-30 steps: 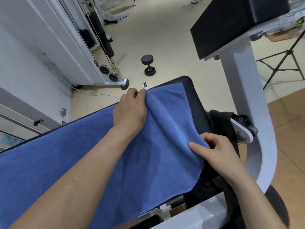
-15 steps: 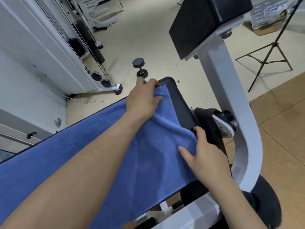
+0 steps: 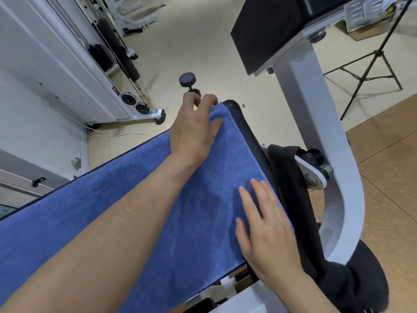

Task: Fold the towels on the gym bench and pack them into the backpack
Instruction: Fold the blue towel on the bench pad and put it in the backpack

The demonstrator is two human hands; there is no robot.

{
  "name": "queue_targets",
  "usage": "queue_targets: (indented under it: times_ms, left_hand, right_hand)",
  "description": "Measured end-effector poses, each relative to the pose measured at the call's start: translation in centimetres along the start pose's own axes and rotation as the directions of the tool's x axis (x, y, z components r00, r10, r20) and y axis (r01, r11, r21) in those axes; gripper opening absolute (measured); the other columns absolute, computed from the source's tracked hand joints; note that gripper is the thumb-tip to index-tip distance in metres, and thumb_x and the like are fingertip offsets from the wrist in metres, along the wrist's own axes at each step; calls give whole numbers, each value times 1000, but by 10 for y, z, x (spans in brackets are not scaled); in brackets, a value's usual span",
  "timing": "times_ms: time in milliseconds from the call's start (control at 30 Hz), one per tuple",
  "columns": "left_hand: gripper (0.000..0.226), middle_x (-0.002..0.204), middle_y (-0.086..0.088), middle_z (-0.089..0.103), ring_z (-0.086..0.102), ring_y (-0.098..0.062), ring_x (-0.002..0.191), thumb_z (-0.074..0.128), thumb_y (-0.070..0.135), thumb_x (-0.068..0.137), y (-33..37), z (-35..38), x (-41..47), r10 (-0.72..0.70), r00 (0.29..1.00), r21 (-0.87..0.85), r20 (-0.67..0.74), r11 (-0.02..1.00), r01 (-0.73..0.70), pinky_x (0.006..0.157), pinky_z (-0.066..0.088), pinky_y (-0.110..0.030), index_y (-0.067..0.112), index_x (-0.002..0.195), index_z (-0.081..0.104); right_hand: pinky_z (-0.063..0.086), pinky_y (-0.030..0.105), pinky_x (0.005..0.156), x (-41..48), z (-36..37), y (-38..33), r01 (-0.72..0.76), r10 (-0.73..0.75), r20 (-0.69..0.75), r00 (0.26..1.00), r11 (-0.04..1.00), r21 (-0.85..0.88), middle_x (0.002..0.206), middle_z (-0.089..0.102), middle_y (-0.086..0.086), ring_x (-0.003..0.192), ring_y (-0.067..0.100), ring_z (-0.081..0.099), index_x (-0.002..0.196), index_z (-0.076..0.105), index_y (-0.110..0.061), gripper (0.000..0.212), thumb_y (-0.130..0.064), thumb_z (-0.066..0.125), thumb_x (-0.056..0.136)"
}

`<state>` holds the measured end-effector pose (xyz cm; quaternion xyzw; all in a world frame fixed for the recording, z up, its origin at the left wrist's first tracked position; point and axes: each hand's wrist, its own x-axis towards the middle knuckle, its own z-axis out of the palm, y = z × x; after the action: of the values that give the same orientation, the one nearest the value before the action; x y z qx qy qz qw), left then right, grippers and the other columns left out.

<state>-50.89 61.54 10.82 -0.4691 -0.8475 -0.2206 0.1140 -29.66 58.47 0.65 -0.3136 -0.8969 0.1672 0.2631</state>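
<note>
A blue towel [image 3: 126, 199] lies spread flat along the black gym bench [image 3: 250, 132]. My left hand [image 3: 194, 129] is at the towel's far right corner, fingers curled over the far edge and thumb lying on top. My right hand [image 3: 264, 227] rests flat with straight fingers on the towel's near right end. A black fabric item [image 3: 295, 199], possibly the backpack, hangs just right of the bench end and runs down to the floor.
The bench's white frame post [image 3: 322, 136] with a black pad [image 3: 270, 30] rises at the right. A dumbbell [image 3: 188, 83] lies on the floor beyond the bench. A cable machine [image 3: 126, 86] stands at the left wall, a tripod [image 3: 370, 71] at the far right.
The towel's lifted right end has been laid down flat on the bench. My right hand let go of the near corner and now lies flat; my left hand moved toward the far corner.
</note>
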Motion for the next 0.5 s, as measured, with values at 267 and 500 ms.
queue_targets:
  times_ms: [267,500]
  left_hand:
    - [45,137,-11,53,51,-29,120,67,44,81,-40,-8,-125,101,994,235,35,966,-106,91,43,-48,22,121,65]
    - [69,163,-7,13,13,-26,149,40,63,88,-48,-4,-188,-154,968,391,201,918,65,111,11,-65,37,150,26]
  right_hand:
    - [21,50,111,-6,33,17,32,3,185,983,982,-184,161,19,11,148,26,19,152,23,-30,65,-59,30,94]
    - [20,52,112,-7,36,15,22,10,145,989,976,-217,161,18,12,149,28,16,152,27,-27,67,-58,31,93]
